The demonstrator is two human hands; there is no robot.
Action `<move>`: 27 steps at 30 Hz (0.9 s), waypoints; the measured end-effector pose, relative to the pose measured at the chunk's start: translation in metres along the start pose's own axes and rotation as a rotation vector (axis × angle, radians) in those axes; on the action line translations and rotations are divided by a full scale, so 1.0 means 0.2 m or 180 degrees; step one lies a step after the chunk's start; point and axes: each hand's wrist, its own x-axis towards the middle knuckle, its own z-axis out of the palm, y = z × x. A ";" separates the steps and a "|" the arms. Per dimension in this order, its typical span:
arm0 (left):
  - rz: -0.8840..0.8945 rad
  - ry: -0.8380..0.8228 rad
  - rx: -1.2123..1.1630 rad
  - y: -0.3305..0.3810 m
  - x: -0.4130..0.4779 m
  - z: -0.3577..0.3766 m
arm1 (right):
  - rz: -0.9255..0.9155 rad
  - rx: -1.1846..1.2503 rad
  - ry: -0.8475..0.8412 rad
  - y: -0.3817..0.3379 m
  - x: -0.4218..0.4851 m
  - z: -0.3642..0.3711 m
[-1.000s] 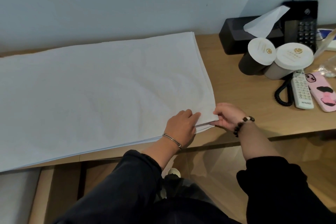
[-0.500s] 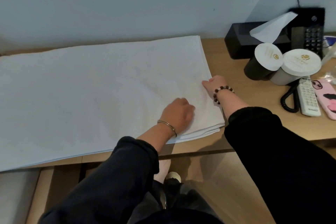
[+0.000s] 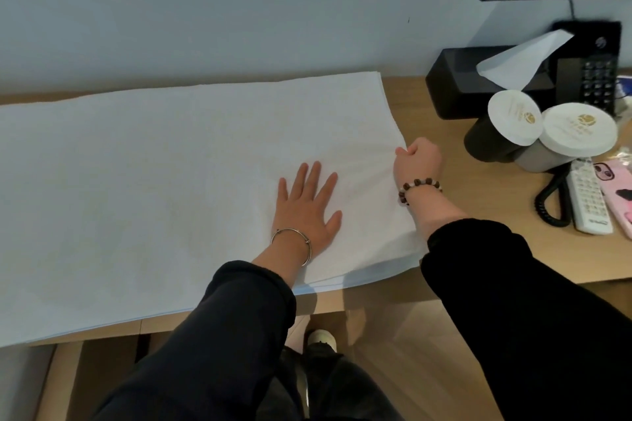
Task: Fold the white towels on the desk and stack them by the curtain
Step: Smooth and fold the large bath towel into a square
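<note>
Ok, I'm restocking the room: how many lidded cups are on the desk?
2. A dark cup with a round white paper lid stands before the black tissue box; a grey, white-lidded cup stands close beside it.

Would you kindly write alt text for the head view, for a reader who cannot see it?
A left hand presses flat on a white towel spread over a desk, while the right hand grips its right edge near two lidded cups.
</note>
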 end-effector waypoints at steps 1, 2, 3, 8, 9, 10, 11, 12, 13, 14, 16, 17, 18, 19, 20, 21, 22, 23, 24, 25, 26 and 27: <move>-0.0019 -0.0006 0.0025 0.00 0.00 0.00 | -0.0131 0.0011 0.0077 0.00 -0.01 0.00; -0.0038 -0.0027 0.0055 0.00 0.00 0.00 | -0.0239 0.0048 0.0105 0.00 -0.03 0.00; -0.0052 -0.0056 0.0092 0.00 0.01 0.00 | -0.0314 0.0093 0.0089 0.01 -0.03 0.00; -0.0073 -0.0224 0.0152 0.00 0.02 0.00 | 0.0392 0.0565 -0.0565 0.00 0.02 -0.04; -0.0067 -0.0242 0.0138 0.00 0.02 0.00 | 0.0591 0.0648 -0.0890 0.00 0.04 -0.06; -0.0054 -0.0264 0.0099 -0.01 0.03 -0.01 | 0.0787 0.0760 -0.1245 0.00 0.05 -0.09; -0.0034 -0.0290 0.0041 -0.01 0.03 -0.01 | 0.0948 0.0878 -0.1562 0.00 0.05 -0.11; -0.0009 -0.0322 -0.0019 -0.02 0.03 -0.02 | 0.1012 0.0904 -0.1821 0.01 0.04 -0.13; 0.0019 -0.0352 -0.0076 -0.02 0.03 -0.04 | 0.0984 0.0856 -0.2033 0.01 0.04 -0.14; 0.0040 -0.0379 -0.0143 -0.03 0.03 -0.05 | 0.0923 0.0758 -0.2167 0.01 0.03 -0.15; 0.0000 -0.0360 -0.0342 -0.04 0.03 -0.08 | 0.0891 0.0754 -0.2215 -0.01 0.01 -0.16; -0.0081 -0.0300 -0.0428 -0.05 0.03 -0.10 | 0.0914 0.0898 -0.2203 -0.02 -0.01 -0.15; -0.0203 -0.0225 -0.0463 -0.06 0.02 -0.12 | 0.0966 0.1091 -0.2221 -0.04 -0.03 -0.15; -0.0356 -0.0148 -0.0448 -0.08 0.02 -0.13 | 0.1000 0.1376 -0.2293 -0.07 -0.04 -0.14; -0.0513 -0.0096 -0.0404 -0.11 0.02 -0.14 | 0.1137 0.1729 -0.2379 -0.09 -0.05 -0.14; -0.0650 -0.0092 -0.0359 -0.13 0.02 -0.15 | 0.1309 0.2041 -0.2492 -0.10 -0.06 -0.13; -0.0750 -0.0149 -0.0322 -0.15 0.01 -0.16 | 0.1406 0.2074 -0.2536 -0.10 -0.08 -0.12; -0.0795 -0.0252 -0.0284 -0.18 0.01 -0.16 | 0.1337 0.1750 -0.2469 -0.09 -0.09 -0.11; -0.0788 -0.0373 -0.0230 -0.19 0.00 -0.17 | 0.1164 0.1059 -0.2348 -0.07 -0.10 -0.10; -0.0748 -0.0487 -0.0162 -0.21 0.00 -0.17 | 0.0998 0.0351 -0.2129 -0.04 -0.11 -0.10; -0.0702 -0.0583 -0.0098 -0.22 0.00 -0.17 | 0.0888 -0.0072 -0.1955 0.00 -0.13 -0.10; -0.0674 -0.0650 -0.0047 -0.22 0.00 -0.17 | 0.0833 -0.0172 -0.1864 0.04 -0.13 -0.09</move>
